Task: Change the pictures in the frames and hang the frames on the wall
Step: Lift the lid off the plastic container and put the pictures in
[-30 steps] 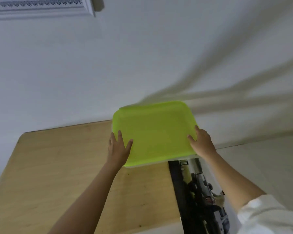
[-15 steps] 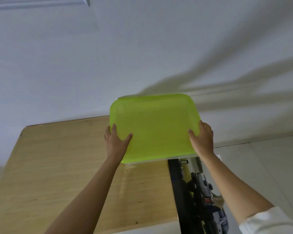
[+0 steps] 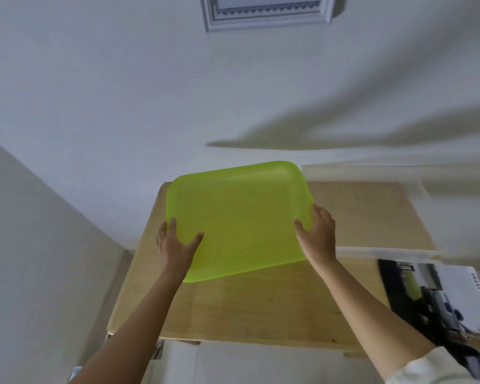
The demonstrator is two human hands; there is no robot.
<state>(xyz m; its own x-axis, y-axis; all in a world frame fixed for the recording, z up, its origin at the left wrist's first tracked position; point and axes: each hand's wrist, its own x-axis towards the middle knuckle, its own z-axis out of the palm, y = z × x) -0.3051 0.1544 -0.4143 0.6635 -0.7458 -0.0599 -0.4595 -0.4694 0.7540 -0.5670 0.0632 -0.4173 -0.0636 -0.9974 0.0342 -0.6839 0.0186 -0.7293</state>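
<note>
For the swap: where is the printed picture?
Head view, lower right: the printed picture lies at the table's right end, right of the right hand gripping the green tray.

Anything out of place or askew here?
The left hand and right hand hold a green tray tilted over the table, odd for a frame-hanging task. A print at the right seems to overhang the table's near edge.

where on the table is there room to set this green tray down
The table is bare nearer you than the green tray, between your forearms. The right side is crowded: a clear panel and a printed picture.
</note>
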